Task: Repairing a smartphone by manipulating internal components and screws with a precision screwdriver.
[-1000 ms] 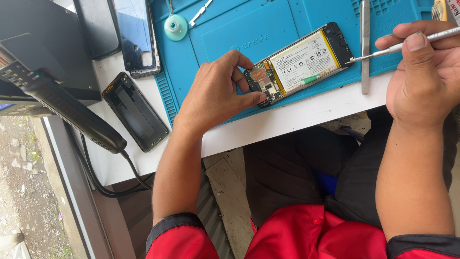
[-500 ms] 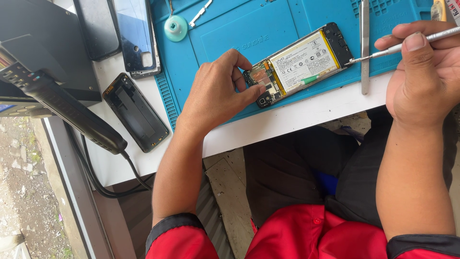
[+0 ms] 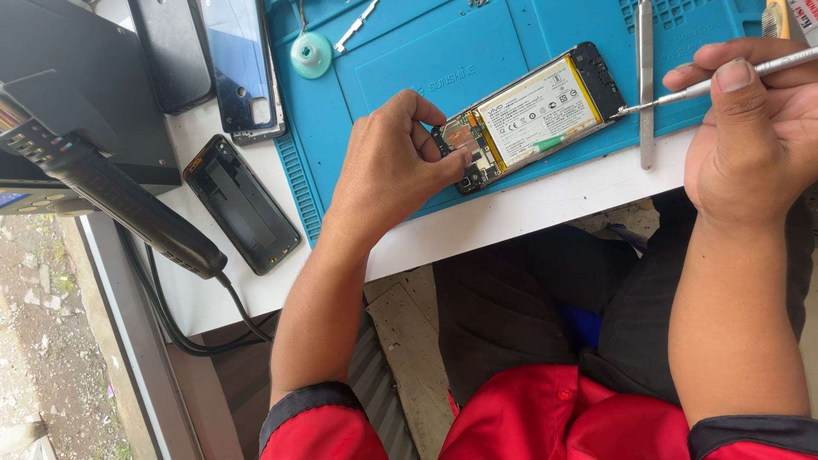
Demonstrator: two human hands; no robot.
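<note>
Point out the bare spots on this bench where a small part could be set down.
Free: blue mat above the opened phone; white table edge below it. Crowded: left side, with phone back cover, two phones and the black cabled tool.
</note>
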